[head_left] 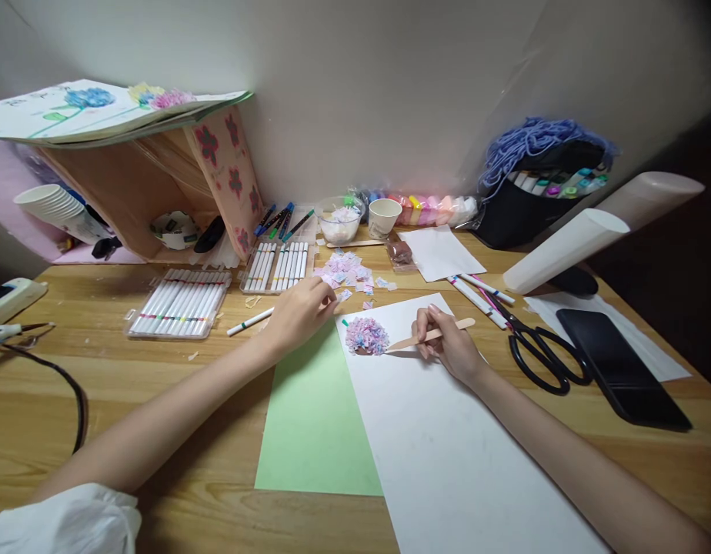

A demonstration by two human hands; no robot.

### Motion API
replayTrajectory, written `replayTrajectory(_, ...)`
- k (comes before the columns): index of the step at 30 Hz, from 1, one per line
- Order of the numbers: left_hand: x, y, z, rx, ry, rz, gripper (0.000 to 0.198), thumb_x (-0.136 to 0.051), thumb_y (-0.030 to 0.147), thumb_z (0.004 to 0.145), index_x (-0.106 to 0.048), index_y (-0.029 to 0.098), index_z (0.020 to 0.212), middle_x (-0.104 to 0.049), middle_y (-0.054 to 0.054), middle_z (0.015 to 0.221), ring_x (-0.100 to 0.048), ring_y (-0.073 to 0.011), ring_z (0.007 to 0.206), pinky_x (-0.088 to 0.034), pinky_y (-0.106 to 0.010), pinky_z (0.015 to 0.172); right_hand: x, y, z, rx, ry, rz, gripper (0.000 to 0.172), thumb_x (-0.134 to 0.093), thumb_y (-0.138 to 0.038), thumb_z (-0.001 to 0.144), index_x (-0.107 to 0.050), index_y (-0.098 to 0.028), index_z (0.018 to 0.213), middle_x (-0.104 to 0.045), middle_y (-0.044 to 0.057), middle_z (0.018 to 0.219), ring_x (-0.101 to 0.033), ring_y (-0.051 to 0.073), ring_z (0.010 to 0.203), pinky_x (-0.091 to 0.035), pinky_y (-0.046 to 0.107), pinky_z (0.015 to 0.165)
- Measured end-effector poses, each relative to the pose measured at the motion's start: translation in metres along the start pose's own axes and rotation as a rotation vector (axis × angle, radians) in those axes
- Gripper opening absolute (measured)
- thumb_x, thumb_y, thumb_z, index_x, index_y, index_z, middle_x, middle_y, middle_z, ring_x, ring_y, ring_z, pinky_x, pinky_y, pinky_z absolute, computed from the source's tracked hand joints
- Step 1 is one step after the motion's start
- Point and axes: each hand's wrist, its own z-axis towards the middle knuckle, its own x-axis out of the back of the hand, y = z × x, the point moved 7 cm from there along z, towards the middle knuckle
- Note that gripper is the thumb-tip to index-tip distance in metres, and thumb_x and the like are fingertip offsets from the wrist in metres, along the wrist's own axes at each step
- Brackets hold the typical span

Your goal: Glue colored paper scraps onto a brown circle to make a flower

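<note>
Right hand (448,345): fingers closed around a flat wooden craft stick (432,335), whose tip touches the pink-and-blue paper-scrap cluster (367,336) on the white paper sheet (448,446). Left hand (301,312): fingertips bunched together at the edge of the loose pink and white paper scraps (347,271). Can't tell if they grip one.

Desk (130,385) shows pale wood grain, smooth with a soft sheen. White sheet (448,446) is matt paper, and the green sheet (312,423) is matt too. The stick (430,335) is bare wood. The tuft (367,336) is crinkled paper bits, rough. Scissors (540,350) have matt black plastic handles. Phone (621,365) is glossy black. Yarn (534,142) looks fuzzy, and the marker case (179,304) is clear, shiny plastic.
</note>
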Motion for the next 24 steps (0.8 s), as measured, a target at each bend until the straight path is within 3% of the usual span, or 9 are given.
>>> replayTrajectory(3,0.003,0.023,-0.027,-0.311,-0.046,0.27,0.021,-0.043,0.013,0.09,-0.056,0.015,0.074,-0.059,-0.006,0.075,-0.051,-0.0162,0.069,-0.034,-0.028,0.061,0.0,0.0,0.001,0.003,-0.002,0.015,0.048,-0.042,-0.051,0.089,-0.054,-0.018,0.055,-0.049,-0.001,0.041,-0.041,0.009,0.037,-0.027,0.022,0.04)
replayTrajectory(6,0.003,0.028,-0.049,-0.395,-0.114,0.355,0.023,-0.042,0.012,0.09,-0.057,0.015,0.073,-0.059,-0.006,0.074,-0.05,-0.0173,0.069,-0.034,-0.03,0.061,0.001,0.001,0.001,0.003,0.005,0.022,0.048,-0.044,-0.051,0.088,-0.054,-0.018,0.055,-0.049,-0.001,0.042,-0.042,0.009,0.037,-0.028,0.022,0.039)
replayTrajectory(8,0.005,0.022,-0.054,-0.311,-0.149,0.287,0.022,-0.043,0.018,0.092,-0.059,0.015,0.077,-0.06,-0.006,0.076,-0.051,-0.0179,0.071,-0.036,-0.03,0.063,0.002,0.001,0.002,0.003,0.005,0.022,0.048,-0.044,-0.051,0.088,-0.054,-0.018,0.055,-0.049,-0.001,0.042,-0.042,0.009,0.037,-0.028,0.022,0.039)
replayTrajectory(12,0.007,0.001,-0.048,0.022,-0.162,0.05,0.02,-0.043,0.025,0.092,-0.061,0.018,0.086,-0.063,-0.005,0.084,-0.056,-0.0181,0.078,-0.038,-0.029,0.065,0.002,0.0,0.001,0.004,0.008,0.018,0.048,-0.043,-0.051,0.088,-0.055,-0.018,0.055,-0.049,-0.001,0.041,-0.041,0.009,0.037,-0.027,0.023,0.039)
replayTrajectory(16,-0.005,-0.015,-0.04,0.264,-0.216,-0.158,0.014,-0.053,0.031,0.086,-0.06,0.019,0.084,-0.065,-0.004,0.086,-0.058,-0.0185,0.079,-0.039,-0.028,0.064,0.002,-0.001,0.0,-0.001,0.021,0.005,0.048,-0.044,-0.053,0.087,-0.055,-0.019,0.055,-0.048,-0.001,0.041,-0.04,0.01,0.038,-0.027,0.023,0.04)
replayTrajectory(24,-0.014,-0.019,-0.042,0.422,-0.26,-0.242,0.013,-0.054,0.031,0.082,-0.059,0.02,0.078,-0.065,-0.002,0.08,-0.058,-0.0187,0.075,-0.036,-0.028,0.059,0.002,-0.002,-0.001,0.01,0.025,0.005,0.049,-0.044,-0.054,0.087,-0.054,-0.019,0.055,-0.047,-0.001,0.042,-0.04,0.01,0.037,-0.027,0.023,0.039)
